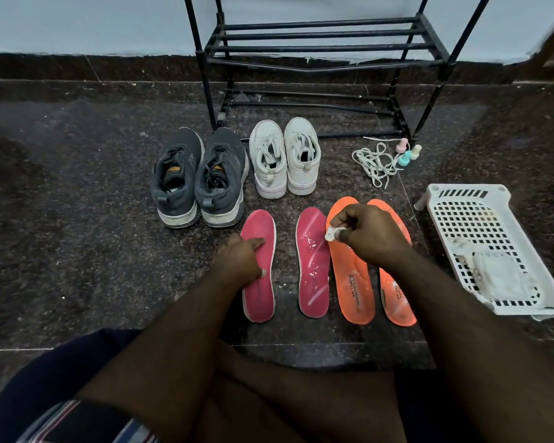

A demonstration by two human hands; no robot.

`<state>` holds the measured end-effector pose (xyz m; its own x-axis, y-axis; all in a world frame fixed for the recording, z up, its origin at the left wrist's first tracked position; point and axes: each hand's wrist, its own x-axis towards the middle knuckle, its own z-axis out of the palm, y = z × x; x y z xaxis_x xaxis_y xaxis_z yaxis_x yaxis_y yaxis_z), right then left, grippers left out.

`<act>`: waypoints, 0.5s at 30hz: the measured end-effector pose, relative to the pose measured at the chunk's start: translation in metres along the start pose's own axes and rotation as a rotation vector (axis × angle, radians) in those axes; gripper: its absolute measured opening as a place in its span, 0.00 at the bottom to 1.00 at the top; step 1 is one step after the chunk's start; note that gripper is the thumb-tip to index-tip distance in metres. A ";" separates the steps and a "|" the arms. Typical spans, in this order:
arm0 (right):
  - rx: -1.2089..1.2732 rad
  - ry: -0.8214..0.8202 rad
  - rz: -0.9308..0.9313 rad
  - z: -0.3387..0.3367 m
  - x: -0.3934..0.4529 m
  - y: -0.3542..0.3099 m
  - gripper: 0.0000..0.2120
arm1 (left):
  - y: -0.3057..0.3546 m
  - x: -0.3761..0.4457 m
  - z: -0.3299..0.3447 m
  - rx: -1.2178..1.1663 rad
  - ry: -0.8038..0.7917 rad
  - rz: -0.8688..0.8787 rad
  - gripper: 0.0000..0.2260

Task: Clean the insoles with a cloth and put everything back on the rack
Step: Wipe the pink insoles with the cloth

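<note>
Here we pin the light, floppy pink foam insole flat under our left hand, fingers extended, while our right hand pinches a small white cloth scrap.

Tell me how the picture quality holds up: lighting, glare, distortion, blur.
Head view: dim, even light, no hard shadows; a pale sheen streaks the right pink insole; wide-angle bending curves the wall base and the white basket near the edges; the corners smear, while the shoes, the left hand and the right hand stay fairly sharp.
</note>
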<state>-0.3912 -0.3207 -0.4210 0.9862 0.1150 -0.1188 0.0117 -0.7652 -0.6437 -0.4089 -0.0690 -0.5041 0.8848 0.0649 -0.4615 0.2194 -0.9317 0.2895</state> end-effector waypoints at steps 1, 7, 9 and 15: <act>0.002 -0.003 0.005 0.000 0.000 0.001 0.08 | -0.001 0.000 0.001 0.016 -0.002 0.004 0.40; 0.012 -0.015 0.007 0.001 0.000 0.001 0.08 | -0.003 0.003 0.004 0.068 0.017 0.039 0.39; 0.014 -0.022 0.013 0.000 0.000 0.001 0.08 | -0.003 0.002 0.004 0.064 0.017 0.041 0.39; 0.023 -0.022 0.025 -0.003 -0.002 0.001 0.08 | 0.026 -0.007 -0.003 -0.200 0.247 0.059 0.19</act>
<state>-0.3927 -0.3240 -0.4191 0.9823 0.1100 -0.1517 -0.0173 -0.7532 -0.6575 -0.4082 -0.0926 -0.4909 0.9660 0.1205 -0.2287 0.2196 -0.8493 0.4800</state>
